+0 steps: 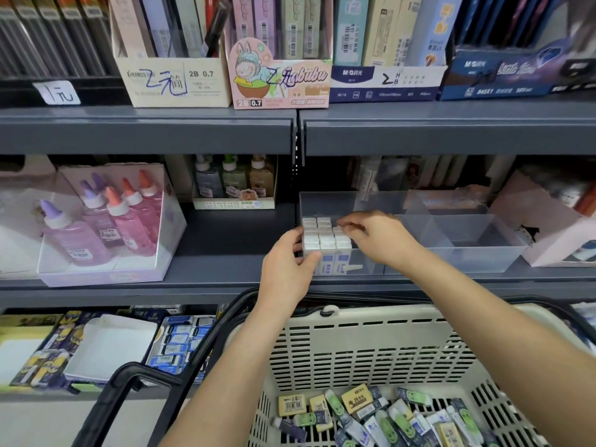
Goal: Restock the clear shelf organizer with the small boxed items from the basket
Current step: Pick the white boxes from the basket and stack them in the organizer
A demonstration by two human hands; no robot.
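Judging progress, I see the left hand gripping the clear organizer at its near-left corner, its left section part-filled with upright small boxes; the right hand curls over them, pinching or not I cannot tell. Many boxed items wait in the near basket.

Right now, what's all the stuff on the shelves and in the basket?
Display cartons: four, cream, pink, white, dark blue; top shelf.
Glue bottles: several, pink and purple; middle shelf left.
Small bottles: three, pale; middle shelf back.
Clear organizer: one, see-through; middle shelf, right of centre.
Standing boxes: many, white tops; organizer's left compartment.
Basket: one, beige, black handles; below the shelf.
Loose boxes: many, yellow, green, white; basket floor.
Left hand: one; grips organizer's front left corner.
Right hand: one; fingertips at the standing boxes.
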